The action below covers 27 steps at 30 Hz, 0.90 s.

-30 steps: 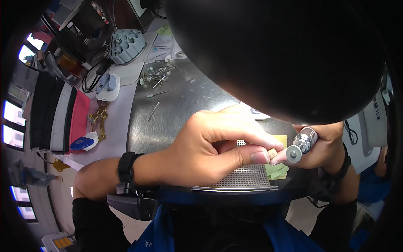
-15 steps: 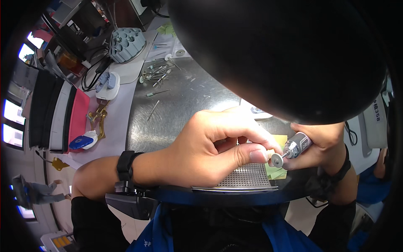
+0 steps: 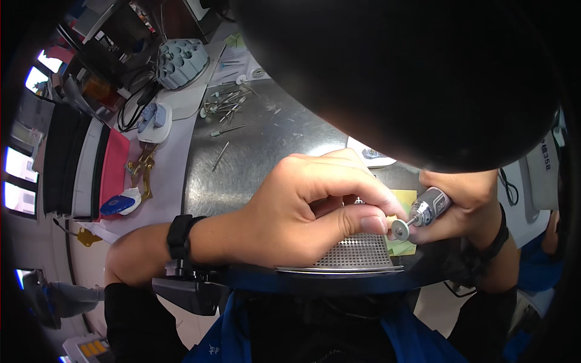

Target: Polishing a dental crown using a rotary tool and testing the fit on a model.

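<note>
Closest to the person, at the table's near edge, lies one perforated metal grille, and both hands work right above it. The left hand is curled tight, thumb pressed against the bent fingers, pinching something small that the fingers hide; what it is cannot be told. It wears one black wrist strap. The right hand is wrapped closed around one silver rotary handpiece, whose small round disc sits at the left thumb tip, touching or very nearly so. That wrist carries a black band too. Under the tool tip lie yellow-green paper scraps on the grille's right side.

Beyond the hands spreads the round grey metal worktop. Two loose burs lie apart on it, one nearer the far side, one closer in, and farther back a cluster of burs, too tangled to count. A white tray peeks out behind the left knuckles.

To the left, on the pale bench, sit one gold-coloured metal piece, one blue and white object, and one white dish with a bluish model. Farthest off stands one pale blue round holder with several sockets. A large dark shape blocks the upper right.
</note>
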Available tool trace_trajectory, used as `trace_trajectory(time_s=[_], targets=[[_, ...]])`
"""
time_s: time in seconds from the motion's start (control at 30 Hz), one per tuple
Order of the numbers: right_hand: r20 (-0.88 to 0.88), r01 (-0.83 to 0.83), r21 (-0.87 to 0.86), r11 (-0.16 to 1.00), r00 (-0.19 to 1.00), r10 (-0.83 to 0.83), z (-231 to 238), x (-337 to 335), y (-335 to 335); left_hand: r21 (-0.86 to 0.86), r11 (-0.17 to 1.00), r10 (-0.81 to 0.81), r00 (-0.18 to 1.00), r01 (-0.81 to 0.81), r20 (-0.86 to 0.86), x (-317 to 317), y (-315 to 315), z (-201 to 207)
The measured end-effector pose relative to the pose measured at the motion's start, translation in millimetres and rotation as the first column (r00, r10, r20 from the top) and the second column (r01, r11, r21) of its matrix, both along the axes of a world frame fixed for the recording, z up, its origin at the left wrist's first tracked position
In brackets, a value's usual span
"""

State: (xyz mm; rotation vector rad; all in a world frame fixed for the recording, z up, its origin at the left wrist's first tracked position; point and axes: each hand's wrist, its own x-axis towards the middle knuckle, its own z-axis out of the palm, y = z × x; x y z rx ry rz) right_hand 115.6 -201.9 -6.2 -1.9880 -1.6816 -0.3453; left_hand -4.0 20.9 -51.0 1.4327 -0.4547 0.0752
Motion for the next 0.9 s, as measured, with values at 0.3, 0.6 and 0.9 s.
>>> trace_trajectory(time_s=[0.3, 0.6, 0.9], targets=[[0.029, -0.011, 0.035, 0.999, 1.000, 0.010, 0, 0, 0, 0.069, 0.998, 0.009, 1.000, -0.009, 0.005, 0, 2, 0], [0.123, 0.001, 0.053, 0.999, 0.992, -0.008, 2, 2, 1, 0.134, 0.990, -0.052, 0.989, 0.033, 0.136, 5, 6, 7], [0.040, -0.004, -0.028, 1.000, 0.999, 0.005, 3, -2, -1, 0.168, 0.985, -0.062, 0.979, 0.029, 0.196, 8, 6, 8]])
